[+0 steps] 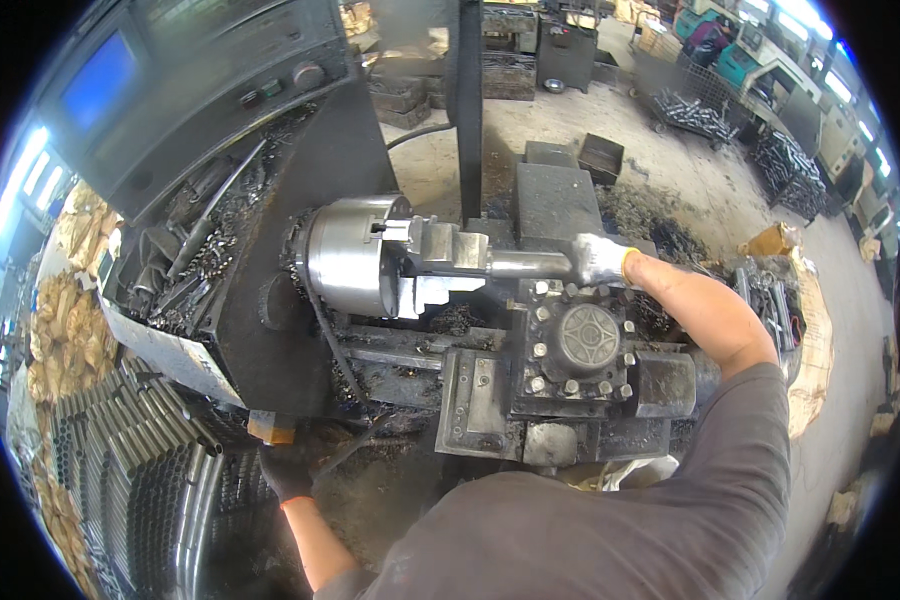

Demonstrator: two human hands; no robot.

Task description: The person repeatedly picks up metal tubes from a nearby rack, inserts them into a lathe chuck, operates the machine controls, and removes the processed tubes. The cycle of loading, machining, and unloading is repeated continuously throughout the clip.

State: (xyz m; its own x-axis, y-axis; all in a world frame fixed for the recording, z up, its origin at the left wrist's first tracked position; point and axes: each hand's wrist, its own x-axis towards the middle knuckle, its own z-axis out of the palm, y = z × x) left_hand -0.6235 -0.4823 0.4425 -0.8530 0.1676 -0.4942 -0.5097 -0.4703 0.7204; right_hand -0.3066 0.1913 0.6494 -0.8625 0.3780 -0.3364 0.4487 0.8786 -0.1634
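Observation:
A lathe chuck (352,255) with stepped jaws (450,247) holds a shiny metal cylinder (529,264) that points to the right. My right hand (601,259), in a white glove with a yellow cuff, is closed round the cylinder's far end. Just below it sits the square bolted tool turret (586,337) on the carriage (480,401). At the lower left, my left hand (289,469) wears a dark glove with an orange cuff. It is by an orange-and-grey block (272,427) at the machine's front edge; its fingers are hard to make out against the dark background.
Stacked metal tubes (142,435) stand at lower left. Metal chips and a long rod (225,184) lie in the tray above them. A dark upright post (470,112) rises behind the chuck. More metal parts (772,300) lie at right; wire carts (694,112) and a person (711,39) are farther back.

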